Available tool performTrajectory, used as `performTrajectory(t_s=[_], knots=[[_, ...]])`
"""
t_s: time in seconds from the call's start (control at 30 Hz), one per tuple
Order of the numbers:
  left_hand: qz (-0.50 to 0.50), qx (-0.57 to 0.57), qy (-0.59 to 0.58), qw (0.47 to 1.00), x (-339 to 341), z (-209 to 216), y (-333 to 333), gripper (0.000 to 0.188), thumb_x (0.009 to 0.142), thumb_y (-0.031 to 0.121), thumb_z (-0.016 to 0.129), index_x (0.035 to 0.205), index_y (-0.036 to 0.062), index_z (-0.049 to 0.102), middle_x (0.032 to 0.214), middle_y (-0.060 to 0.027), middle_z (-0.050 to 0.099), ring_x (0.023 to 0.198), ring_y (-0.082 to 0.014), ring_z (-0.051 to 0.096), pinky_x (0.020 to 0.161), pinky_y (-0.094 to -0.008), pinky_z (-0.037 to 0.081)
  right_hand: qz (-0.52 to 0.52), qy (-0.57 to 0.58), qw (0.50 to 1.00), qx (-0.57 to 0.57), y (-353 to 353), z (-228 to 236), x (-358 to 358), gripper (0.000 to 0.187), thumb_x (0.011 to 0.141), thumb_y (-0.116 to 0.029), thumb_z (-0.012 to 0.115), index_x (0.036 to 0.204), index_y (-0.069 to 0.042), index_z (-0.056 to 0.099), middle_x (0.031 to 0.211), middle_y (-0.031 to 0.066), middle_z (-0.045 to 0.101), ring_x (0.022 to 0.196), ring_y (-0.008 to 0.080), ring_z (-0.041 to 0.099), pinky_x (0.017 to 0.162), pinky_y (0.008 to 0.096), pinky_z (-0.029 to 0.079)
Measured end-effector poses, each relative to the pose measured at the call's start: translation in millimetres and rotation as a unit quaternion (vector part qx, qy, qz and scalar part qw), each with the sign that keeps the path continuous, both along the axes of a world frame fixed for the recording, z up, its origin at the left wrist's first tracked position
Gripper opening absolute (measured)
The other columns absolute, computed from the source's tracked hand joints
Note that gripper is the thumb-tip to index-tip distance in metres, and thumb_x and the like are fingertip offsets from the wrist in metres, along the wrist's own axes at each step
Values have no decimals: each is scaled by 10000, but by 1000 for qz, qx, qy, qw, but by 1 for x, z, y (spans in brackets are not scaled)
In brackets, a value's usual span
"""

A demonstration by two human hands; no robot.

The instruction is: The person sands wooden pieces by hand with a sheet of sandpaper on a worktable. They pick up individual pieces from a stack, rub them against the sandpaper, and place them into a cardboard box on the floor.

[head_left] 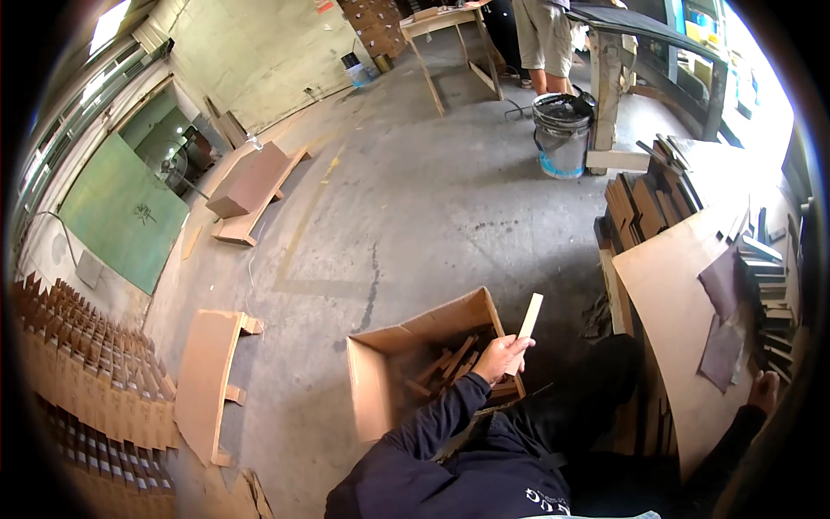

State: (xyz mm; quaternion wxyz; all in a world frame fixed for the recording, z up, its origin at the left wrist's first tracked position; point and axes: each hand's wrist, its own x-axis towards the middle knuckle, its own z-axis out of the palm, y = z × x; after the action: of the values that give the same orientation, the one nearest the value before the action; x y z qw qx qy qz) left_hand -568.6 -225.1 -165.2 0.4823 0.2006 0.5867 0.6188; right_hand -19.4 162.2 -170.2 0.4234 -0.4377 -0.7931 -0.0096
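Note:
In my left hand is a pale wooden strip, gripped near its lower end and pointing up and away. This hand is above the right edge of an open cardboard box, which has several brown wooden strips lying loose inside. Far to the right, my right hand is at the edge of a row of dark and pale strips on a large tan board. Its fingers are too small and foreshortened to read. Dark brown sheet pieces lie beside that row.
Stacked boards stand beyond the tan board. A grey bucket sits by a workbench post, with a person's legs behind. Cardboard-covered pallets and rows of folded cardboard are on the left. A wooden table stands far off.

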Motion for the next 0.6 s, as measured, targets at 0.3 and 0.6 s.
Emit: performTrajectory(t_s=[0.3,0.6], knots=[[-18,-36,19,999,-3,1,-2,313,904,304,463,984,23,576,569,-10,516,467,-75,485,461,-199,393,29,1,999,-30,12,-8,23,136,827,-75,565,944,-52,499,755,36,488,686,110,485,589,233,367],[-3,-44,13,999,-5,-7,-4,305,899,286,478,989,12,577,583,-7,523,493,-70,495,488,-199,404,24,43,999,-2,5,2,-2,83,853,-58,534,934,-46,525,804,46,515,750,124,498,671,230,387]])
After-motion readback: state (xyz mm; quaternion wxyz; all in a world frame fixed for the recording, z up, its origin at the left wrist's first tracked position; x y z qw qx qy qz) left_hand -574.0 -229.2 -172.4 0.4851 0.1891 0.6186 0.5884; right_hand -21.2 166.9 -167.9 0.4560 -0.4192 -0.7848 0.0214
